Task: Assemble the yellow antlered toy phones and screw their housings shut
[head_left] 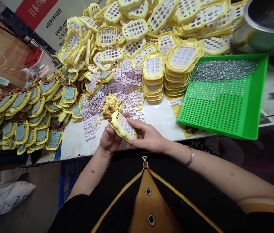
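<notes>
In the head view, the left hand and right hand both gripped a yellow toy casing with brown antlers over the near edge of the white tabletop, its button face up, probably to steady it from both ends. Button pads and small yellow pieces lay just beyond, presumably for easy reach. The carton behind read "KEEP FROZEN" and "40 PKT"; a yellow sheet partly under the green tray showed "PRECAU".
</notes>
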`<state>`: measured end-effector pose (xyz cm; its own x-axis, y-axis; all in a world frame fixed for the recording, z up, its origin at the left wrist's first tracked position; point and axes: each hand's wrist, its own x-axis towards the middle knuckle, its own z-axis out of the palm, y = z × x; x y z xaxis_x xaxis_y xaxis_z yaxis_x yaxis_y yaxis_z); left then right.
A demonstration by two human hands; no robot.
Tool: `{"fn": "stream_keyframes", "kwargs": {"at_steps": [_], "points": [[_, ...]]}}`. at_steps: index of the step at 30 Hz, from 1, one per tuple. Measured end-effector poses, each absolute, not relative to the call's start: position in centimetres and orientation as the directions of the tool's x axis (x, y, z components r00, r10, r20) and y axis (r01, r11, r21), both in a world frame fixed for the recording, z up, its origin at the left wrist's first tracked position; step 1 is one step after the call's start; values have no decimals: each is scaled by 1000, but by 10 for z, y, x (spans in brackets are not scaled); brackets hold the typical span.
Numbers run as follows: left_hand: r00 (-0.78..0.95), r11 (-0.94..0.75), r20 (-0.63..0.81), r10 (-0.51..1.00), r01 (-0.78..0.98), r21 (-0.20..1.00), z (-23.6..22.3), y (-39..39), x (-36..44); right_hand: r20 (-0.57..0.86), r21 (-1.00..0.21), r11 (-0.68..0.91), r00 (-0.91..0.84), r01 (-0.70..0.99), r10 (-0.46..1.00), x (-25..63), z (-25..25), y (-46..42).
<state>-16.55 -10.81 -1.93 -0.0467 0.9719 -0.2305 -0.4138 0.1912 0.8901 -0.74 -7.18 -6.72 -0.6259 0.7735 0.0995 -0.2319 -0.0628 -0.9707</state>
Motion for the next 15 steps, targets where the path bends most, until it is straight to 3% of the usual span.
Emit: {"fn": "stream_keyframes", "kwargs": {"at_steps": [3, 5, 7, 10, 12, 15], "points": [[-5, 183, -201, 980, -391, 902, -15, -105, -169, 76, -857, -340, -748, -387, 660, -5, -66, -71], [-26, 168, -197, 980, -418, 893, -14, -103, -167, 95, -819, -414, -806, -397, 584, -3, -63, -69], [-89, 153, -211, 973, -433, 888, -15, -99, -162, 95, -848, -385, -818, -366, 568, -1, -62, -67], [-223, 141, -236, 946, -372, 917, -17, -92, -150, 32, -915, -255, -688, -312, 725, -1, -64, -66], [-268, 133, -221, 938, -312, 941, -19, -88, -142, -38, -919, -256, -576, -301, 816, -3, -67, -67], [-250, 106, -173, 953, -262, 959, -20, -85, -136, -89, -902, -297, -536, -315, 839, -4, -72, -69]]}}
